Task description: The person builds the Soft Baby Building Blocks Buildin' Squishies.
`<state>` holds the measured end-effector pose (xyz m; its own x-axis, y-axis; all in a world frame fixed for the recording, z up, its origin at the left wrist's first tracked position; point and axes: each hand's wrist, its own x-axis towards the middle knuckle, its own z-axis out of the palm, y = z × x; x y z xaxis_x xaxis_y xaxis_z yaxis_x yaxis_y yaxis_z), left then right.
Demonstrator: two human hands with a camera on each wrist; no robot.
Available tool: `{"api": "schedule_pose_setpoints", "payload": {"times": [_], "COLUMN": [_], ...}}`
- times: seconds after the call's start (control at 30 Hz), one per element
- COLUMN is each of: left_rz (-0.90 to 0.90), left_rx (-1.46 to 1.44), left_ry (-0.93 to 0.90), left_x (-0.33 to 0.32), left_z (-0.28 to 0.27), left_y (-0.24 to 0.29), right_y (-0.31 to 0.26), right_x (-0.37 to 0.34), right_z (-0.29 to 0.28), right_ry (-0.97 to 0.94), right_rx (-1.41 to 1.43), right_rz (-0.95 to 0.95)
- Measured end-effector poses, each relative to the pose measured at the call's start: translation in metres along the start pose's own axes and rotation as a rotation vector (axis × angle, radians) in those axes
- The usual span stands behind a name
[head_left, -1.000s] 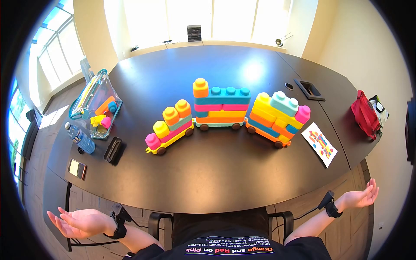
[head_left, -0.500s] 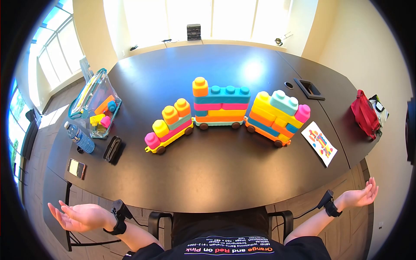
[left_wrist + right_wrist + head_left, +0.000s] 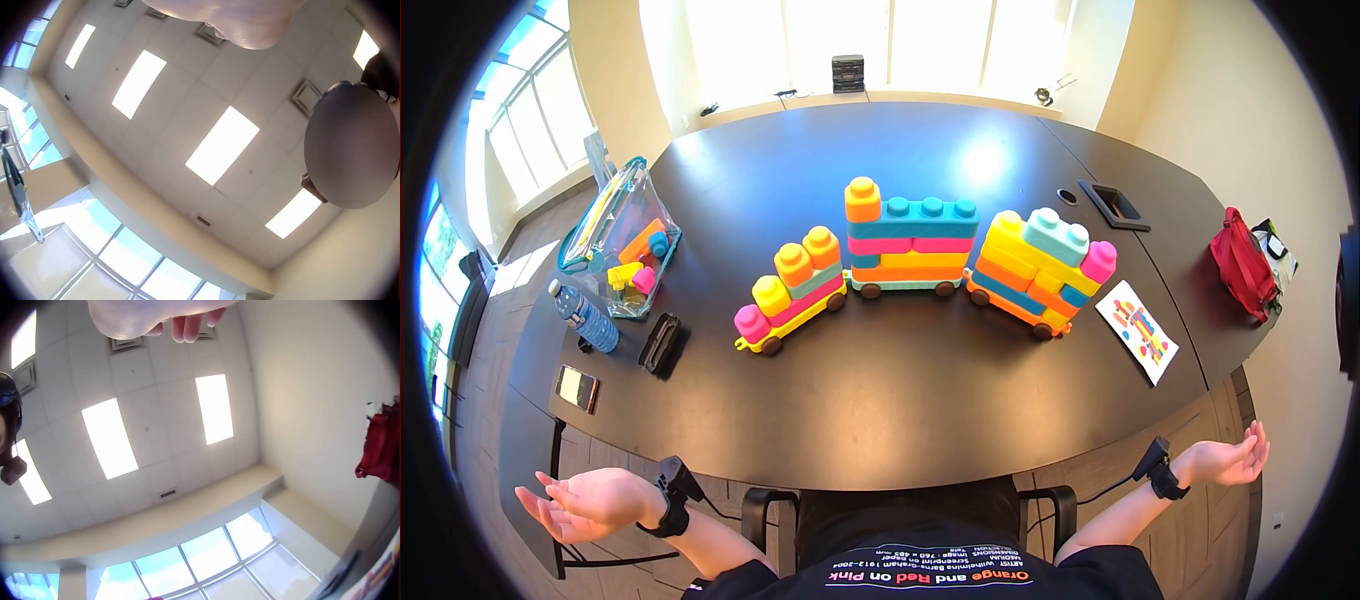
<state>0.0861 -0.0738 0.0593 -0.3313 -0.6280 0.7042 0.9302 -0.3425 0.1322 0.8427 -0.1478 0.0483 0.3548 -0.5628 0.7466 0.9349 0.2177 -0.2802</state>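
Both hands are held out to the sides, palms turned up. My left hand [image 3: 590, 500] is beyond the table's front left edge, fingers loosely bent and holding nothing. Out past the front right edge, my right hand [image 3: 1228, 458] is likewise bare, its fingers relaxed. On the table stands a toy train of soft building blocks in three wheeled cars: a stepped yellow-based car [image 3: 795, 300] on the left, a taller teal-topped car [image 3: 912, 245] in the middle, and an orange-based car [image 3: 1030, 275] on the right. Neither hand touches them.
A picture card [image 3: 1138, 333] lies right of the train. On the left are a clear zip bag [image 3: 622, 235] with several blocks, a water bottle [image 3: 585, 318], a black case [image 3: 661, 345] and a phone [image 3: 578, 390]. A red bag [image 3: 1242, 265] sits at the right edge.
The left hand has shifted slightly right and its fingers have moved a little. The right hand has moved only slightly. The train and other objects stay put.
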Motion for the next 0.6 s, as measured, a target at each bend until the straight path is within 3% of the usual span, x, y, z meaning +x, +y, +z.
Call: {"api": "schedule_pose_setpoints", "payload": {"times": [0.13, 0.27, 0.33, 0.37, 0.4, 0.43, 0.6], "left_rz": [0.096, -0.257, -0.655, -0.364, -0.277, -0.240, -0.514], "left_rx": [-0.011, 0.267, 0.345, 0.331, 0.372, 0.466, 0.560], "left_ry": [-0.097, -0.903, -1.422, -1.647, -1.872, -1.978, -2.111], "left_x": [0.006, -0.005, -0.032, -0.057, -0.069, -0.077, -0.097], "left_z": [0.001, 0.021, 0.047, 0.033, 0.028, 0.032, 0.046], "left_y": [-0.011, -0.083, -0.120, -0.156, -0.170, -0.163, -0.153], "right_y": [-0.006, -0.005, -0.003, -0.006, -0.011, -0.016, -0.045], "right_x": [-0.001, 0.009, 0.023, 0.032, 0.044, 0.054, 0.099], "right_z": [0.004, 0.010, 0.021, 0.027, 0.035, 0.042, 0.074], "right_ry": [-0.017, -0.099, -0.183, -0.186, -0.205, -0.225, -0.221], "right_rx": [-0.027, 0.028, 0.164, 0.165, 0.228, 0.290, 0.372], "right_rz": [-0.011, -0.020, -0.079, -0.074, -0.134, -0.194, -0.268]}}
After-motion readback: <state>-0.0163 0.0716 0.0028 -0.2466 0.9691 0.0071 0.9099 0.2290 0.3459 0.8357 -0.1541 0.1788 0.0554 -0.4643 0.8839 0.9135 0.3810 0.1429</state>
